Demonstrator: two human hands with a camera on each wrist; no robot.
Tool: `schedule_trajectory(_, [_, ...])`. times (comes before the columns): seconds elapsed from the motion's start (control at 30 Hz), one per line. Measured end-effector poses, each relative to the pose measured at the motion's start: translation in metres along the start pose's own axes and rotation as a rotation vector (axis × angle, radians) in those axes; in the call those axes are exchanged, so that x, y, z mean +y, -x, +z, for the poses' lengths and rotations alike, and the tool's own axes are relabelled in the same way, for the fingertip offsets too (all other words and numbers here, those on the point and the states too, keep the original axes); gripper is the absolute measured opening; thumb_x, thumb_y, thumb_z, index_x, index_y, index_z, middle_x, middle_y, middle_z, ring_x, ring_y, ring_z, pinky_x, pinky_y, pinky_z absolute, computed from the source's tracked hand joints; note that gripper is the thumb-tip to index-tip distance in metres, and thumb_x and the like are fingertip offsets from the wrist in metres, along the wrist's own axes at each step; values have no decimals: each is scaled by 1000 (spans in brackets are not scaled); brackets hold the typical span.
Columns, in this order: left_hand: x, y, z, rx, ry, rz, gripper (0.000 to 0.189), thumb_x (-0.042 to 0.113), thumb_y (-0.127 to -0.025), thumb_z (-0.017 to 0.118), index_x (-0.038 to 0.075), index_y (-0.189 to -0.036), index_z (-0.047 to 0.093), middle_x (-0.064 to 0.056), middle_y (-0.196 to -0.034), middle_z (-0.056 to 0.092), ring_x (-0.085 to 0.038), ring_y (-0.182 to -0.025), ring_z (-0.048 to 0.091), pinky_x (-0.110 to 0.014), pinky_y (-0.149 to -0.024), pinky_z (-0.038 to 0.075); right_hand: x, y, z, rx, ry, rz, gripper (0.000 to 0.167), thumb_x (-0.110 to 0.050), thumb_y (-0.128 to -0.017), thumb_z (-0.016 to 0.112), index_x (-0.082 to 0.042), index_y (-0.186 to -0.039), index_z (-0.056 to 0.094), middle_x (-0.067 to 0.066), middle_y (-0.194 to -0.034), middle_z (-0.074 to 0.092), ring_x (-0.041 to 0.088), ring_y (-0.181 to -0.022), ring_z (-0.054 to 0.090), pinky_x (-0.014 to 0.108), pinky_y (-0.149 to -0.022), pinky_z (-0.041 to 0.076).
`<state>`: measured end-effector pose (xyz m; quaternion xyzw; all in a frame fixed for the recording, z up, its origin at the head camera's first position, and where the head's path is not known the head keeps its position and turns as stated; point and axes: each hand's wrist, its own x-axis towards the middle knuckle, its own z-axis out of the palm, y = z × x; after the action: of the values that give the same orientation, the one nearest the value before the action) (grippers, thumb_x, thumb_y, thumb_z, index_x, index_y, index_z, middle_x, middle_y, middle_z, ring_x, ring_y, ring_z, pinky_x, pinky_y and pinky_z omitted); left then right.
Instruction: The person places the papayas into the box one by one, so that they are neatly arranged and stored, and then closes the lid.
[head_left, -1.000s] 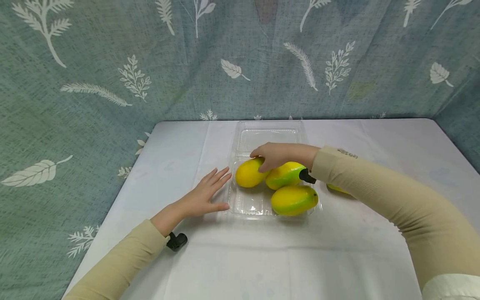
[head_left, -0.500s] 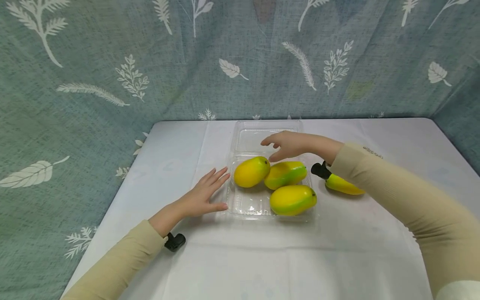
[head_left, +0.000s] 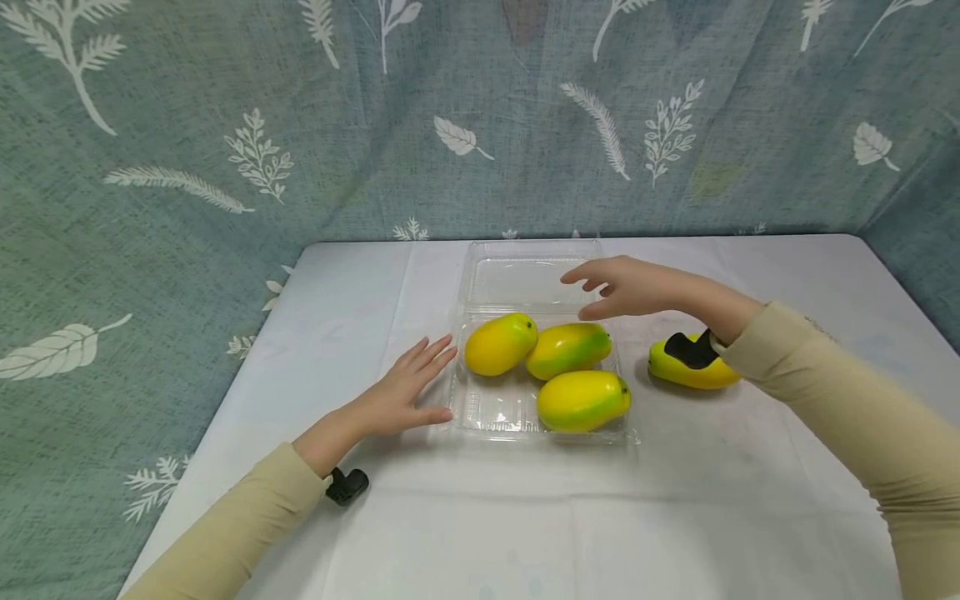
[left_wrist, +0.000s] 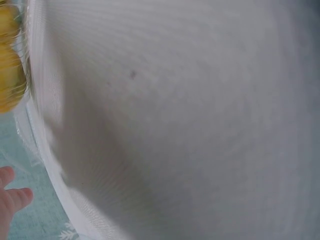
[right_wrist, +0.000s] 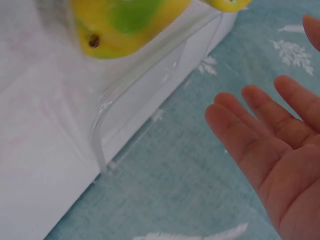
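Three yellow-green mangoes lie in a clear plastic clamshell box: one at the left, a mango beside it, and a front mango. A fourth mango rests on the table to the right, partly covered by the black wrist camera. My right hand hovers above the box's back right side, fingers relaxed and holding nothing. In the right wrist view its palm shows bare. My left hand lies spread at the box's left edge, fingertips right by the rim.
The box's lid lies folded back behind it, toward the far table edge. A white cloth covers the table. Behind stands a green-blue curtain with white leaf prints.
My right hand has let go of the left mango in the box, then risen and moved right toward the fourth mango. The left hand has stayed in place.
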<state>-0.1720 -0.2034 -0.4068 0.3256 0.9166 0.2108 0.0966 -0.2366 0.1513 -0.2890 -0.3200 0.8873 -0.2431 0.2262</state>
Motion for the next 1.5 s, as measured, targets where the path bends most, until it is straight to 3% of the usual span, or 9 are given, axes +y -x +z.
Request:
schedule_trajectory(0.37, [0,0,0,3,6,-6,86,49,-82,62,16,-148,18,1,-155,5,-38,-139,3,-60,-107,12,16,42,1,56,-45,61,54,-21,-88,61,-3,-135,41,20,-135,44,36,-120,45,48,-96,41])
schedule_trajectory(0.7, [1,0,1,6,16,-8,86,49,-81,62,17,-148,18,0,-155,6,-38,-139,3,-60,-107,12,41,67,14,114,-50,95,52,-20,-87,63,0,-131,44,20,-132,47,38,-115,49,48,-94,42])
schedule_trajectory(1.17, [-1,0,3,7,16,-9,86,48,-82,62,18,-148,17,1,-155,6,-38,-139,3,-60,-107,12,71,84,36,140,-29,130,49,-17,-85,64,3,-127,48,22,-127,52,38,-112,51,49,-92,44])
schedule_trajectory(1.5, [0,0,2,-2,22,-17,86,47,-82,63,18,-148,16,2,-155,4,-37,-139,2,-60,-107,12,79,81,47,141,57,176,49,-12,-81,67,6,-124,51,26,-127,50,43,-115,46,55,-95,37])
